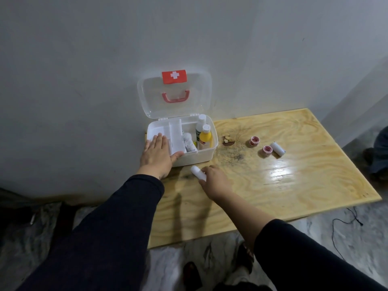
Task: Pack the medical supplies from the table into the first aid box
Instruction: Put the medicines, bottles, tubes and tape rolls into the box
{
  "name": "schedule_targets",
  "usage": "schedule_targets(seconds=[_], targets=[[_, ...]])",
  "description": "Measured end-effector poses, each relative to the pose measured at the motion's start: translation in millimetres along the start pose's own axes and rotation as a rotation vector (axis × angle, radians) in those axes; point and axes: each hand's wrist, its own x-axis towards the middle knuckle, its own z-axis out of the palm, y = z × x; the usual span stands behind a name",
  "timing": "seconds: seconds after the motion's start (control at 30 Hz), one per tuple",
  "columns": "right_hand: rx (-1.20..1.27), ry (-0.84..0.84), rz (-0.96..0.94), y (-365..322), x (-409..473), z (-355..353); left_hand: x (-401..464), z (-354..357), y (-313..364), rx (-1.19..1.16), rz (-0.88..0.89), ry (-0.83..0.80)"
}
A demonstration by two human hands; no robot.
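The left hand [157, 154] lies flat and open, fingers spread, on the near-left corner of the box [206, 153], holding nothing. The right hand [215, 181] is curled around a white roll [197, 172], which sticks out past the fingers, just in front of the box on the worktop [294, 185].

The box is white, its clear lid [174, 94] standing open against the wall, with a red cross label and red handle. Inside are a divider tray, a yellow bottle [205, 138], a white bottle [200, 127] and a wrapped bandage [188, 142].

To the right, well apart from the box, lie two red tape rolls [254, 140] and another white roll [277, 149]. A dark stain [227, 141] marks the wood between.
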Motion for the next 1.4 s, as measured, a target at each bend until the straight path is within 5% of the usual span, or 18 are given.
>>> schedule_targets(seconds=[0.33, 0.57, 0.73, 1.1, 1.4], targets=[[-0.023, 0.278, 0.186, 93.1, 26.2, -104.4, 9.0, -2.2, -5.4, -0.025, -0.004, -0.026], [0.034, 0.230, 0.403, 168.2, 48.0, -158.2, 13.9, 3.0, 4.3, -0.045, -0.079, -0.019], [0.070, 0.167, 0.371, 192.1, 64.4, -150.2, 11.7, 8.1, 12.8, -0.025, -0.137, 0.013], [0.253, 0.152, 0.301, 200.6, 85.3, -170.5, 11.1, 10.9, 16.5, -0.029, -0.171, 0.030], [0.447, 0.154, 0.077, 89.4, 91.7, -197.2, 7.4, -0.6, 21.0, -0.048, -0.160, 0.002]])
